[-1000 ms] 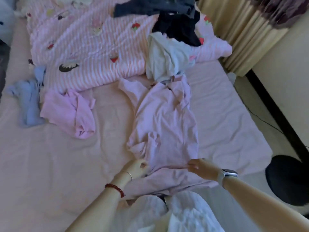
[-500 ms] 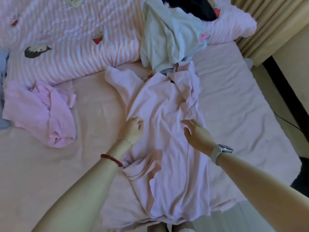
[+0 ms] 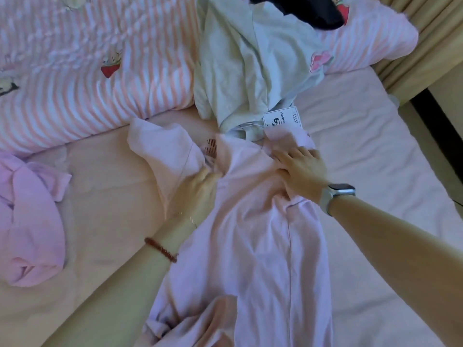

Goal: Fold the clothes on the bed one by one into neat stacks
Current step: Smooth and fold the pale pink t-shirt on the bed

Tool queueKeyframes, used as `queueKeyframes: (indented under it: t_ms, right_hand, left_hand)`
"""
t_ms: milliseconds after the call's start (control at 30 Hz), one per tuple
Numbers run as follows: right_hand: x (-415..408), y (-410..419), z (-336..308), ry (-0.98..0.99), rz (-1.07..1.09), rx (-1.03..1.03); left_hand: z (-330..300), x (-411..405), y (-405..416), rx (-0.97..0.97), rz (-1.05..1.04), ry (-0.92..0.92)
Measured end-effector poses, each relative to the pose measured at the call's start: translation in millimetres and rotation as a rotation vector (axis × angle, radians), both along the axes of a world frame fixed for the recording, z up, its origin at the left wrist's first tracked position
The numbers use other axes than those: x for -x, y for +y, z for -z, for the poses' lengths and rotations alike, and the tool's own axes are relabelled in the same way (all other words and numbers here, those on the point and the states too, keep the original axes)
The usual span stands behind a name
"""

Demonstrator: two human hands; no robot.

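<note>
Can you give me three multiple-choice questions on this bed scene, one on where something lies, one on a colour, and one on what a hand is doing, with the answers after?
1. Where does the white tag lie?
A. at the pale green garment's lower edge
B. on the crumpled pink garment
C. on the floor

2. What colour is the bracelet on the left wrist?
A. blue
B. red
C. white

3. How is the right hand placed?
A. lifted off the bed
B. gripping the striped quilt
C. flat on the pink shirt

Answers: 1 A, the tag sits just below the pale green garment. 2 B, the beads are red. 3 C, its fingers press the pink shirt near the collar.
</note>
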State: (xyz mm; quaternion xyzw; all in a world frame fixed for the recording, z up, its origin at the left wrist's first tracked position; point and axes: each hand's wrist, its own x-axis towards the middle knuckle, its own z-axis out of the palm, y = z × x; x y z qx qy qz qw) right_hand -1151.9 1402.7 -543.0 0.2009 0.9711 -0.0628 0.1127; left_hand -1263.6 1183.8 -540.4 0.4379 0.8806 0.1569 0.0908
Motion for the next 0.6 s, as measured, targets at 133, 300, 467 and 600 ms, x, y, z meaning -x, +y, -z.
queueKeyframes:
  t_ms: [133,300,467,600]
  right_hand:
    - [-80,-13,-10,0.184,-0.136,0.054]
    - [-100,-19,-22,0.43,-0.134,0.069]
    - [-16,-32,-30,0.602,-0.164,-0.033]
    - [12,-19,-11,-0.076,-0.083,0.062]
  left_hand:
    - [-13,-50,-39,0.052,0.197,-0.03]
    - [-27,-33,-26,-0.018,0.113,0.105]
    - [-21,24,41,-0.046,0.071,0.116]
    - [3,53,50,0.528,-0.07,-0.161]
